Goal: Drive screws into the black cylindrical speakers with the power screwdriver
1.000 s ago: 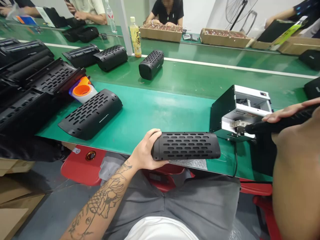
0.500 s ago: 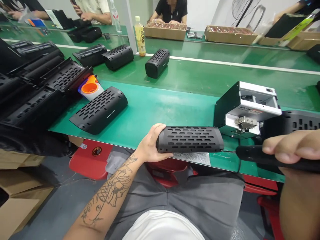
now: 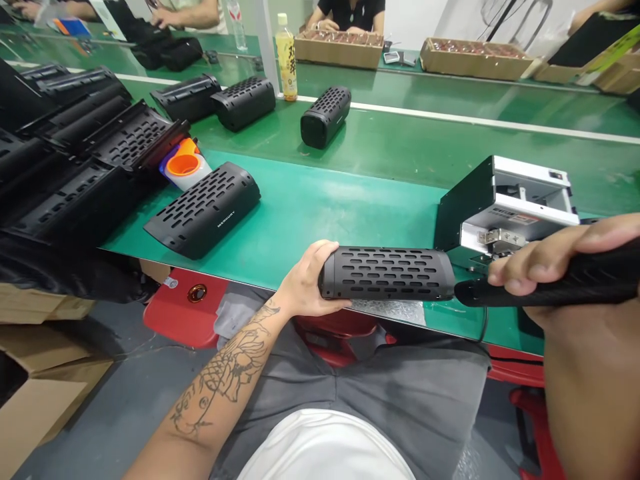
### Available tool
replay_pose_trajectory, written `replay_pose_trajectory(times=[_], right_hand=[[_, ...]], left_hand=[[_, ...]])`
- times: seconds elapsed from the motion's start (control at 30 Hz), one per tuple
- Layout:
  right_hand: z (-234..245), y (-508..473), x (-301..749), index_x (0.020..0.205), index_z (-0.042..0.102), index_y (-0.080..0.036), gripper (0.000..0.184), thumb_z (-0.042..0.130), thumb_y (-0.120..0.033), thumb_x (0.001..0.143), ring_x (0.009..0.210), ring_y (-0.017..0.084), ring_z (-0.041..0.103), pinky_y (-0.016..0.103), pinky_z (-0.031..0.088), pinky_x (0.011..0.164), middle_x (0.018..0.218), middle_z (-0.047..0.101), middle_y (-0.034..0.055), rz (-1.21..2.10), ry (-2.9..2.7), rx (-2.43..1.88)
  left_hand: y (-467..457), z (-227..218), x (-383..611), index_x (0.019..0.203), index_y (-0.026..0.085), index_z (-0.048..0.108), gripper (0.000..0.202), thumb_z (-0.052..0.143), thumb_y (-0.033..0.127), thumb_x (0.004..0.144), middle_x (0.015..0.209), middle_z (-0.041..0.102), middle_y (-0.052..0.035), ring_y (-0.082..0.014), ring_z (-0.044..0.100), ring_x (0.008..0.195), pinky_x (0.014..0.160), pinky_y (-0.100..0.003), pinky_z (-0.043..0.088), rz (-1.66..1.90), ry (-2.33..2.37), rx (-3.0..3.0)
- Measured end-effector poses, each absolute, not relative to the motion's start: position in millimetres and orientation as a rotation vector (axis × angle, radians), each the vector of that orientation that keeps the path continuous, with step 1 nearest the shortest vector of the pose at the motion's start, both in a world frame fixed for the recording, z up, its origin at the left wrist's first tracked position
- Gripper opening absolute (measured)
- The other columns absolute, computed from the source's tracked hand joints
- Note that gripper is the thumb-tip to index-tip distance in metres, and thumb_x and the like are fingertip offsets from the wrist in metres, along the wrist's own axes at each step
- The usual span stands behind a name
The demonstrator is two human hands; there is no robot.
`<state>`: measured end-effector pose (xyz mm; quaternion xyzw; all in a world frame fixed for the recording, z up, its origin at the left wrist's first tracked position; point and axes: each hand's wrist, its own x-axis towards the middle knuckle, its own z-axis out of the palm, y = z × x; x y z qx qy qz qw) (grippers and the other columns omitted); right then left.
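Observation:
My left hand grips the left end of a black perforated speaker housing, held level at the near edge of the green bench. My right hand is closed around a black electric screwdriver that lies level, its tip against the housing's right end. Just behind the tool stands a small black and white screw feeder box.
A loose black grille shell lies to the left, beside an orange cup and a stack of black shells. Finished speakers and a drink bottle stand further back. Other people work at cardboard trays across the belt.
My right hand has brought the screwdriver from the feeder box down and left until its tip meets the housing's right end. The left hand has kept holding the housing.

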<state>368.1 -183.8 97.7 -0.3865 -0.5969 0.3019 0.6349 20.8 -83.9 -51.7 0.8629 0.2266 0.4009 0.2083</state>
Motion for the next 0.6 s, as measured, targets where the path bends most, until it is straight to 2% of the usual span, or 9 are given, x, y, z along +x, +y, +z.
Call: replay_pose_trajectory(times=[0.13, 0.33, 0.6], right_hand=[[101.7, -178.6, 361.1, 0.1, 0.077, -0.024, 0.035, 0.077, -0.06, 0.097, 0.058, 0.029, 0.06, 0.052, 0.052, 0.048, 0.073, 0.061, 0.0071, 0.743, -1.375, -0.849], [108.6, -178.2, 349.2, 0.093, 0.079, -0.027, 0.034, 0.089, -0.059, 0.086, 0.052, 0.024, 0.057, 0.049, 0.056, 0.047, 0.065, 0.059, 0.005, 0.75, -1.416, -0.861], [104.3, -177.2, 353.3, 0.095, 0.077, -0.023, 0.038, 0.087, -0.059, 0.09, 0.057, 0.024, 0.061, 0.047, 0.06, 0.054, 0.068, 0.06, 0.0056, 0.854, -1.438, -0.817]], left_hand=[[-84.5, -52.9, 20.6, 0.169, 0.02, 0.027, 0.12, 0.093, 0.06, 0.078, 0.155, 0.051, -0.0253, -0.0453, 0.054, 0.151, 0.124, -0.066, 0.05, 1.099, 0.665, 2.408], [-84.0, -53.8, 21.0, 0.17, 0.02, 0.027, 0.121, 0.093, 0.061, 0.077, 0.157, 0.051, -0.0253, -0.0458, 0.053, 0.152, 0.125, -0.066, 0.049, 1.088, 0.673, 2.397], [-85.0, -51.8, 22.6, 0.168, 0.018, 0.031, 0.116, 0.091, 0.064, 0.08, 0.156, 0.052, -0.0252, -0.0443, 0.054, 0.151, 0.126, -0.064, 0.05, 1.116, 0.672, 2.365]])
